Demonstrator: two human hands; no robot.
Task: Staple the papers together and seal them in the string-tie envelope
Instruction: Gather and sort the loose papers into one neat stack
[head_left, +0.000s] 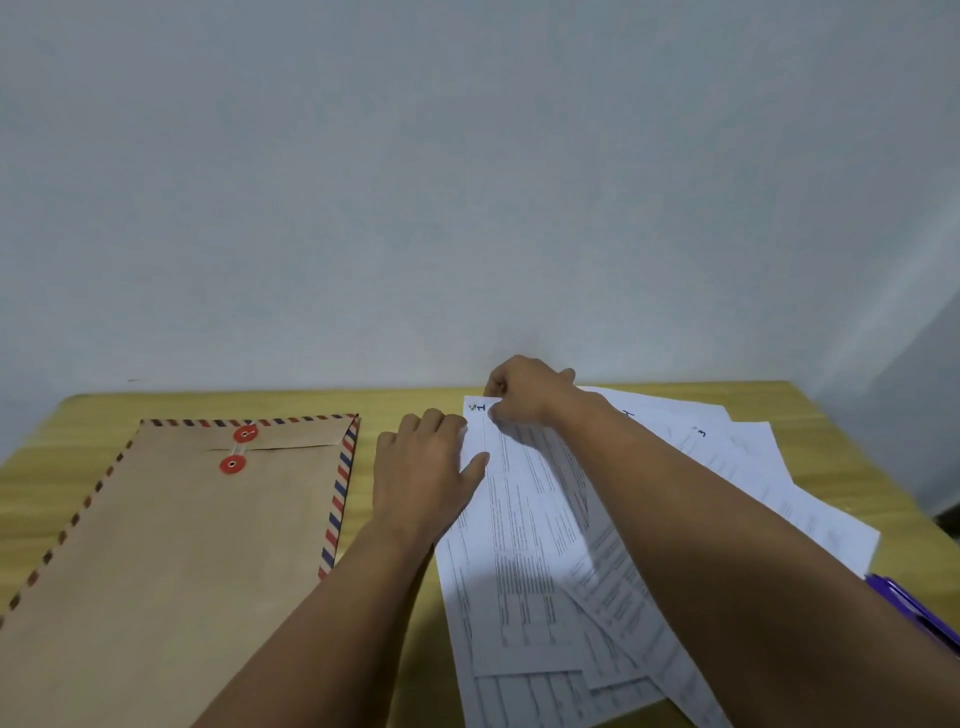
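Both hands reach forward: left (422, 470) flat on papers (524, 561), right (524, 392) pinching them.

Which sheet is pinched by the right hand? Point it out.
The top sheet marked "1", on the left of the fanned pile. The right hand pinches its far corner, and the left hand rests on its left edge. The sheet marked "3" lies untouched.

Printed papers (540, 545) – loose, fanned stack lying flat right of centre. Kraft string-tie envelope (171, 545) – striped border, flap closed, two red discs, flat at left.
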